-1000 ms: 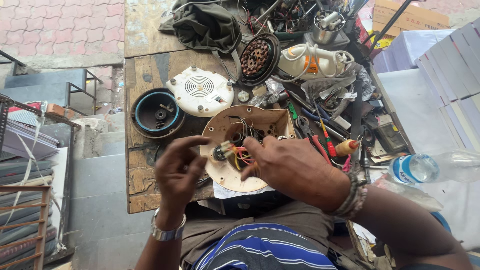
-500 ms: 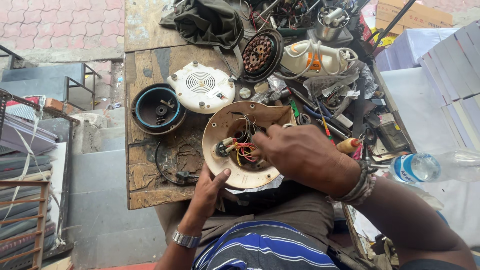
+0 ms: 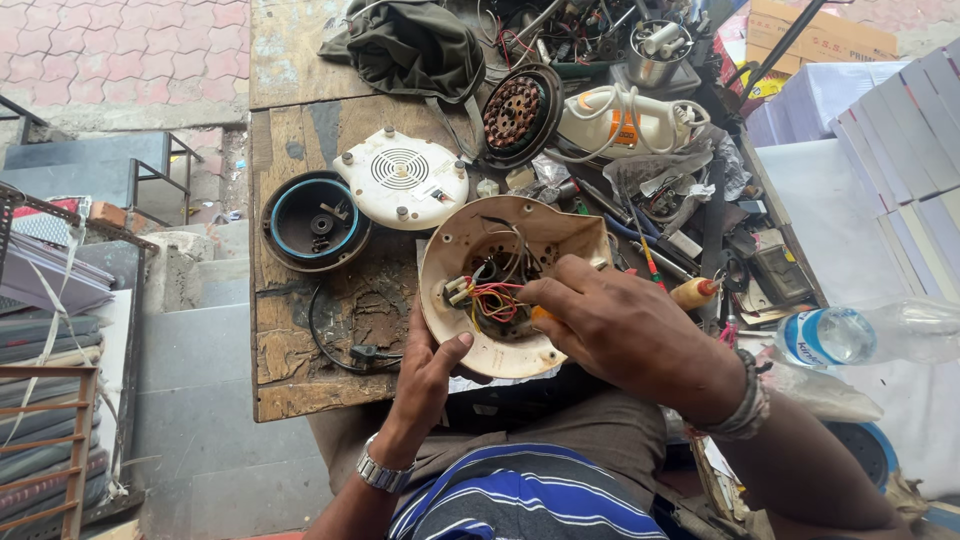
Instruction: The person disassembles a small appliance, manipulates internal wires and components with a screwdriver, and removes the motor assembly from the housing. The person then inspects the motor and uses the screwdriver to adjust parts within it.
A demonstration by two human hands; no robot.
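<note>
While wires point(image 3: 495, 300) tangle, right hand point(image 3: 620, 325) hides its orange tool point(image 3: 540, 314).

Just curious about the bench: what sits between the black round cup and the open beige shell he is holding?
In the head view, bare worn wood and a black cord lie between the black cup and the shell.

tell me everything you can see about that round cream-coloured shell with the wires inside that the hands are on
The cream shell looks like plastic, roughly round with one squared corner, stained and scuffed. It lies open side up at the near edge of the worn wooden bench, tilted a little toward the person. Inside sit a tangle of red, yellow and dark wires and a small white connector. The left hand grips its near rim from below, thumb on the edge; the right hand rests over its right side, fingertips at the wires.
</note>
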